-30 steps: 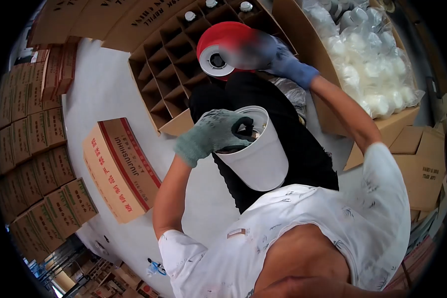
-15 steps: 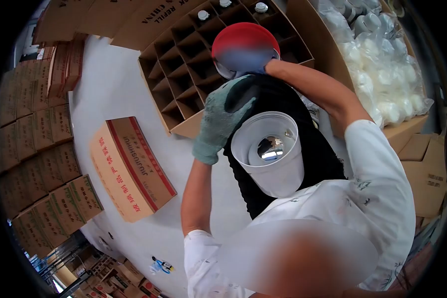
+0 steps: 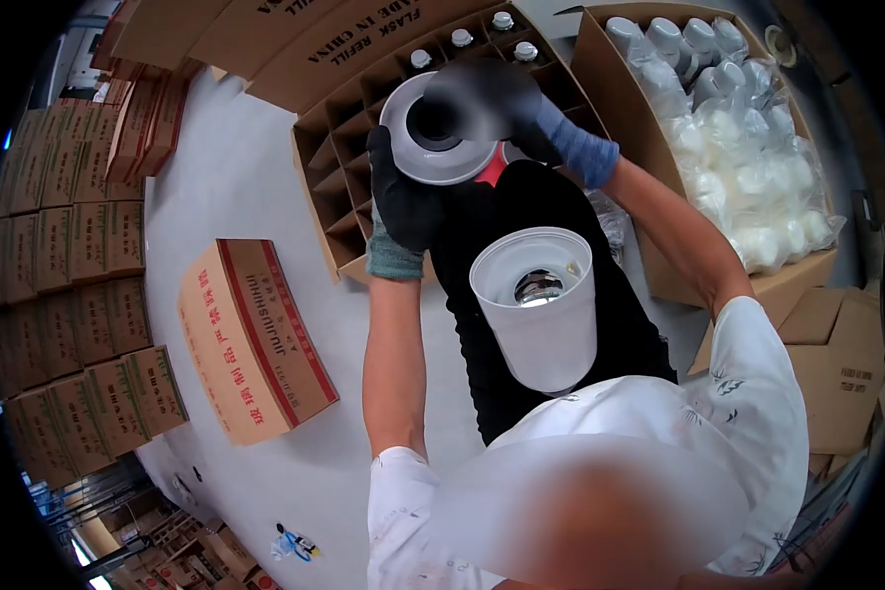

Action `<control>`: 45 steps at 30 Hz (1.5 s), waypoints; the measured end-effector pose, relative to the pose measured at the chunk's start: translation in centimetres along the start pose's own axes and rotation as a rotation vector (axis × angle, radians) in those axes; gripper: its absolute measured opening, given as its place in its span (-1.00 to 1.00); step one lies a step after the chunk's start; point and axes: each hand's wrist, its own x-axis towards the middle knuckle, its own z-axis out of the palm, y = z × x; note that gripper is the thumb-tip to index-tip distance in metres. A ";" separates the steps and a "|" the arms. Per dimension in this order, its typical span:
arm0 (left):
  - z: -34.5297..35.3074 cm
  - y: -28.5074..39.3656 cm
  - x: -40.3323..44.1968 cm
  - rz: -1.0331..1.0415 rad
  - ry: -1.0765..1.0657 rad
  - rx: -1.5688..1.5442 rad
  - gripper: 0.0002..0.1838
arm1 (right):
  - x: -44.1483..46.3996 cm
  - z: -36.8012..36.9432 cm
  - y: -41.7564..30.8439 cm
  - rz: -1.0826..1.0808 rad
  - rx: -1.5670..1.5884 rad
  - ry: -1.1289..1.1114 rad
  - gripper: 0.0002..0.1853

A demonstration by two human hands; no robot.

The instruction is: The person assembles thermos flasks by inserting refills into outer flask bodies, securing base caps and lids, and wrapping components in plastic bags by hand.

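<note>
My left hand [image 3: 403,192], in a green glove with dark palm, grips the left edge of a white round part [image 3: 441,165] with a dark centre opening. My right hand [image 3: 536,123], in a blue and dark glove, is over that part's right side; blur hides its fingertips. Below and right of the round part, a bit of a red piece [image 3: 492,169] shows, partly covered. A white, open-topped container [image 3: 546,344] rests on the lap between the legs, with a shiny silver rounded object [image 3: 538,287] inside. Neither hand touches this container.
Beyond the hands is a divided carton [image 3: 339,187] holding several silver-capped items. At right, another carton [image 3: 624,147] holds bagged white parts [image 3: 757,187]. A closed box [image 3: 256,339] lies on the floor at left, near stacked cartons [image 3: 64,246]. Flattened cardboard [image 3: 836,344] is at far right.
My left hand has left the container, moved up and left, and taken hold of the white round part. The red piece, earlier in full view by my right hand, is now mostly covered.
</note>
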 end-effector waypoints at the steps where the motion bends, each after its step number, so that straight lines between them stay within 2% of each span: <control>1: 0.4 0.9 0.0 0.059 -0.008 0.049 -0.41 | -0.6 -0.3 -0.3 -0.144 -0.102 -0.019 -0.36; 2: 0.8 1.0 -0.3 0.059 -0.016 0.031 -0.40 | -1.3 -0.3 -0.9 -0.225 -0.198 0.061 -0.32; 4: 1.9 2.8 -0.9 -0.003 -0.034 -0.126 -0.39 | -2.5 -0.8 -4.6 -0.572 -1.086 0.219 -0.24; 5: 2.4 4.2 -1.2 -0.067 -0.045 -0.265 -0.40 | -2.6 -2.2 -5.2 -0.772 -1.118 0.041 -0.14; 6: 2.4 5.2 -1.4 -0.256 -0.049 -0.647 -0.40 | -3.2 -2.5 -5.8 -0.826 -1.163 -0.073 -0.17; 8: 2.5 6.9 -1.6 -0.631 -0.054 -1.406 -0.36 | -4.5 -2.6 -7.4 -0.746 -1.068 -0.196 -0.25; 11: 3.8 9.2 -1.7 -0.601 0.038 -1.241 -0.26 | -5.4 -2.3 -7.5 -0.611 -1.248 -0.114 -0.37; 12: 4.2 9.7 -2.1 -0.577 0.078 -1.195 -0.24 | -5.6 -2.2 -8.1 -0.484 -1.076 -0.130 -0.40; 13: 4.6 9.6 -2.3 -0.530 0.102 -1.335 -0.31 | -5.8 -2.3 -8.9 -0.356 -0.901 -0.144 -0.42; 14: 4.5 9.7 -2.5 -0.422 0.116 -0.974 -0.35 | -6.0 -2.3 -9.5 -0.230 -0.726 -0.154 -0.43; 15: 4.2 9.9 -2.5 -0.308 0.123 -0.615 -0.38 | -6.2 -2.5 -8.7 -0.344 -0.644 -0.189 -0.46; 17: 3.0 10.4 -1.5 0.153 0.073 -0.120 -0.44 | -8.0 -1.5 -8.2 -0.174 -0.062 -0.221 -0.54; 18: 1.9 10.5 -1.2 0.184 -0.034 0.061 -0.42 | -9.0 -0.8 -8.4 0.072 0.414 -0.317 -0.55; 19: 1.5 10.2 -1.0 0.192 -0.097 0.065 -0.51 | -10.1 -0.1 -8.6 0.352 0.878 -0.304 -0.55; 22: 0.3 9.6 -1.4 0.253 -0.265 0.008 -0.54 | -11.7 -2.3 -6.4 0.275 0.475 -0.249 -0.55; 24: -0.4 9.7 -3.1 0.080 -0.372 -0.019 -0.42 | -11.9 -5.1 -7.3 0.304 0.080 -0.268 -0.61; 26: -0.5 9.6 -4.2 0.078 -0.643 0.013 -0.40 | -12.3 -6.8 -6.9 0.322 -0.267 -0.240 -0.66; 28: 0.2 10.0 -5.5 -0.001 -0.757 0.009 -0.45 | -13.7 -5.6 -5.6 0.209 -0.029 -0.087 -0.63; 29: 0.5 11.0 -5.8 -0.066 -0.720 -0.042 -0.49 | -14.1 -5.0 -5.3 0.147 0.090 -0.007 -0.61; 31: 0.8 11.1 -6.5 -0.078 -0.714 -0.112 -0.51 | -14.7 -4.1 -4.1 0.358 0.217 -0.145 -0.56; 33: 1.1 11.7 -6.9 -0.055 -0.711 -0.099 -0.52 | -14.9 -1.2 -4.2 0.169 0.028 -0.224 -0.58; 34: 0.9 11.5 -7.4 -0.057 -0.761 -0.017 -0.48 | -14.8 -0.2 -3.5 -0.195 -0.322 -0.314 -0.62; 35: 0.8 11.7 -7.7 -0.066 -0.742 0.006 -0.45 | -14.5 0.9 -3.3 -0.583 -0.655 -0.265 -0.65; 36: 0.8 12.1 -8.1 -0.077 -0.724 0.028 -0.43 | -14.4 0.3 -4.5 -0.121 -0.145 -0.407 -0.63; 38: 1.0 11.9 -8.4 -0.084 -0.706 0.070 -0.44 | -13.6 -0.1 -3.4 -0.056 0.048 -0.607 -0.57; 39: 1.1 11.8 -8.5 -0.079 -0.696 0.094 -0.45 | -13.4 -0.1 -3.6 -0.019 0.032 -0.603 -0.56; 42: 3.0 9.4 -12.1 -0.368 -0.136 -0.459 -0.50 | -15.5 -2.2 -8.2 0.280 0.005 -0.489 -0.53; 43: 5.1 9.9 -12.6 -0.368 0.049 -0.754 -0.49 | -16.0 -2.9 -8.2 -0.064 -0.356 -0.498 -0.48; 44: 6.2 8.4 -14.0 -0.578 0.151 -0.934 -0.51 | -17.6 -4.0 -8.9 -0.108 -0.422 -0.446 -0.42; 45: 7.0 8.3 -15.3 -0.539 0.023 -0.622 -0.50 | -19.7 -5.1 -10.1 -0.005 -0.546 -0.401 -0.45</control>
